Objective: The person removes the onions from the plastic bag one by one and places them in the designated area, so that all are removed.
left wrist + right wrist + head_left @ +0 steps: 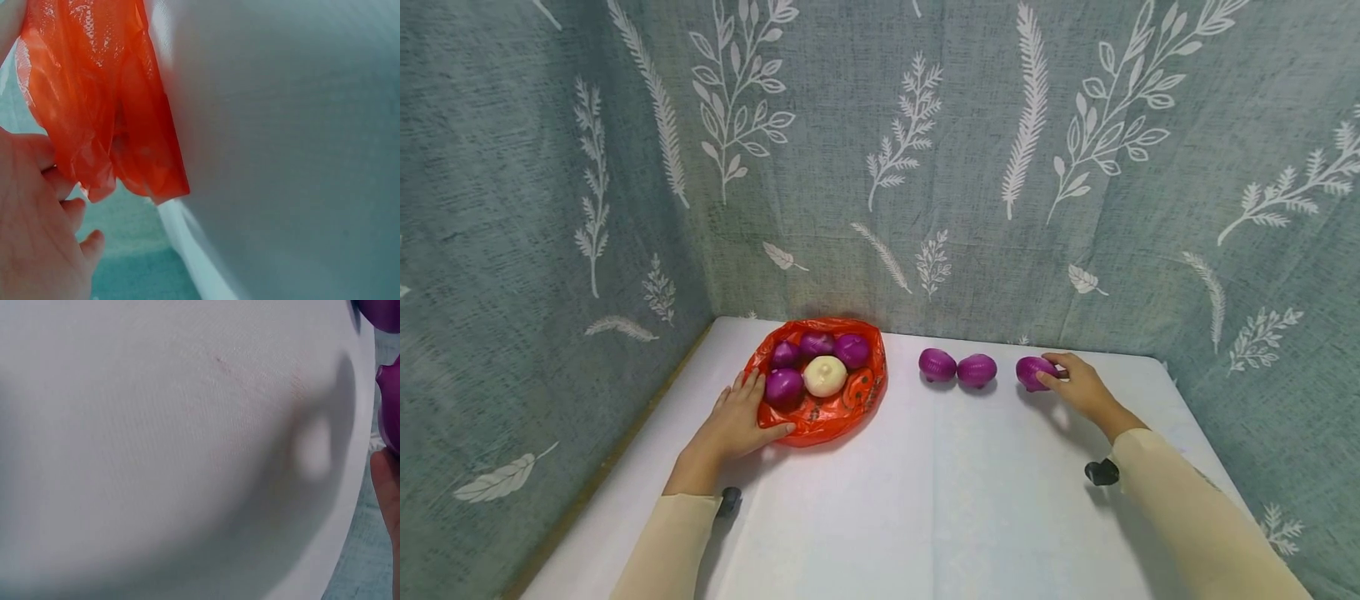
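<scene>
A purple onion (1033, 373) is pinched between the thumb and fingers of my right hand (1082, 390) at the back right of the table. Part of that onion (391, 406) and the thumb show at the right edge of the right wrist view. My left hand (735, 421) rests with spread fingers against the near left side of a red plastic bag (838, 429). In the bag's open mouth lie several purple onions (785, 389) and one white onion (825, 376). The left wrist view shows my fingers touching the crinkled bag (81, 100).
Two more purple onions, a left one (937, 365) and a right one (977, 371), sit side by side between the bag and my right hand. A white cloth covers the table (925, 500). Patterned grey-green curtains (880, 167) stand behind and beside it.
</scene>
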Available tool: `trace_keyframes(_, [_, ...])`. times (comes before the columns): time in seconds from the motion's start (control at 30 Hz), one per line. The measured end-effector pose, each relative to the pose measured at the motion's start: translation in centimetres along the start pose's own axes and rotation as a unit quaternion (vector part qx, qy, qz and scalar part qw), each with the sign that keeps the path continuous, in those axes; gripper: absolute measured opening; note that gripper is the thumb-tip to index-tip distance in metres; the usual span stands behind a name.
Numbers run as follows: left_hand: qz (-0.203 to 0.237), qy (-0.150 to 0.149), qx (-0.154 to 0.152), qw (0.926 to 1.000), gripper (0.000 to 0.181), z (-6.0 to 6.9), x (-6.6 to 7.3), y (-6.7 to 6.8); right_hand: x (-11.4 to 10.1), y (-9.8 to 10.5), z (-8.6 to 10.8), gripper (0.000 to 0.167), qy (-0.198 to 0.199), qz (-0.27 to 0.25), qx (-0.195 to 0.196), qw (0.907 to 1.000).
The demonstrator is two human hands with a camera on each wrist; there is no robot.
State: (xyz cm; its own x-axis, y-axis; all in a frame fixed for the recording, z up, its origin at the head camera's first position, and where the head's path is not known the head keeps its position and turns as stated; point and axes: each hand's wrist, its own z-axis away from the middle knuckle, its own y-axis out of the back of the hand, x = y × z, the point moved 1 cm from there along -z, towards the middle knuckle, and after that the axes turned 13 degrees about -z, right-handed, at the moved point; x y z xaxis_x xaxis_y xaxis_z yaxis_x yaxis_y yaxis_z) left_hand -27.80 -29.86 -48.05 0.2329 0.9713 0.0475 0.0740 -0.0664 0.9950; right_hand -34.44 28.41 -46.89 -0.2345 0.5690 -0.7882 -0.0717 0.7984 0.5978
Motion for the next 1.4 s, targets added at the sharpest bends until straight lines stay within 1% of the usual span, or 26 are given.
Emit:
trace_keyframes(0.2, [0.001, -0.001, 0.001, 1.0, 0.119, 0.1, -0.2, -0.1, 0.7, -0.7, -0.5, 0.063, -0.032, -0.01, -0.013, 0.9994])
trace_keyframes(0.47, [0.003, 0.004, -0.007, 1.0, 0.121, 0.3, -0.1, 0.1, 0.7, -1.4, -0.7, 0.062, -0.031, 0.001, -0.017, 0.9994])
trace_keyframes(0.63, [0.006, 0.005, -0.007, 0.9999, 0.119, 0.3, 0.0, 0.1, 0.7, -1.6, -1.1, 0.063, -0.045, 0.005, -0.017, 0.9988])
trace_keyframes(0.87, [0.006, 0.017, -0.019, 0.9996, 0.121, 0.4, 0.1, 0.0, 0.7, -1.9, -1.8, 0.063, -0.062, 0.01, -0.024, 0.9978])
trace_keyframes(1.1, [0.004, 0.014, -0.012, 0.9998, 0.12, 0.3, 0.2, 0.0, 1.0, -2.0, -1.6, 0.062, -0.066, -0.011, -0.026, 0.9974])
trace_keyframes(1.23, [0.001, 0.013, -0.007, 0.9999, 0.118, 0.4, 0.2, 0.3, 1.1, -2.1, -1.5, 0.063, -0.072, -0.009, -0.027, 0.997])
trace_keyframes(1.4, [-0.001, 0.013, -0.009, 0.9999, 0.118, 0.4, 0.1, 0.2, 1.0, -2.2, -1.5, 0.064, -0.08, -0.003, -0.028, 0.9964])
